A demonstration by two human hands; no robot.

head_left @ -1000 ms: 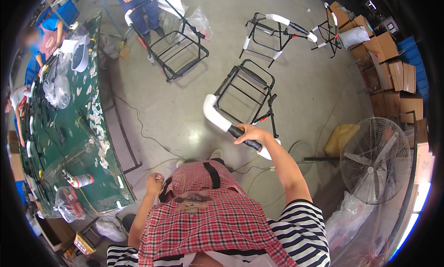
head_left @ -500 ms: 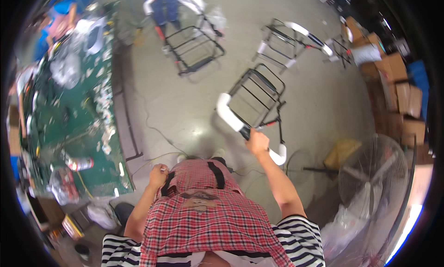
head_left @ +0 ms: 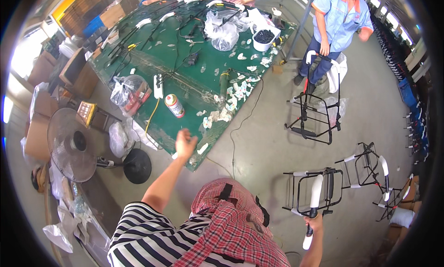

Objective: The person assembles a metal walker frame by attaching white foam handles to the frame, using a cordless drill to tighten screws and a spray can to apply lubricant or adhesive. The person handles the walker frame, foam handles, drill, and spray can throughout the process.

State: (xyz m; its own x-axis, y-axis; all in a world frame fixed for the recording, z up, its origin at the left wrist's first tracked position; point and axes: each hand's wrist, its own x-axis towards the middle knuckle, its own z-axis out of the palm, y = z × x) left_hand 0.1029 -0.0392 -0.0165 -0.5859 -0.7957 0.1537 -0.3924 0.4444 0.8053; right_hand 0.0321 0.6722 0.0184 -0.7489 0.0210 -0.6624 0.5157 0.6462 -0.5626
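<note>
At lower right, grips one black metal frame (head_left: pixel 330 186) beside the body by its white-and-black handle (head_left: pixel 316 194), with right hand (head_left: pixel 314 223) wrapped round the dark part. Extends left hand (head_left: pixel 186 145), with fingers loosely parted, by the near corner of one green table (head_left: pixel 159 58), near one can (head_left: pixel 174 105). Farther out, has in view three more frames (head_left: pixel 307 133), one white tub (head_left: pixel 263 47), one standing co-worker (head_left: pixel 340 26) and one fan (head_left: pixel 79 141).

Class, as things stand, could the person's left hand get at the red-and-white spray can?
Probably yes: the left hand is at the near end of the green table, close to the spray can, and nothing visible stands between them; whether that hand is empty is unclear.
</note>
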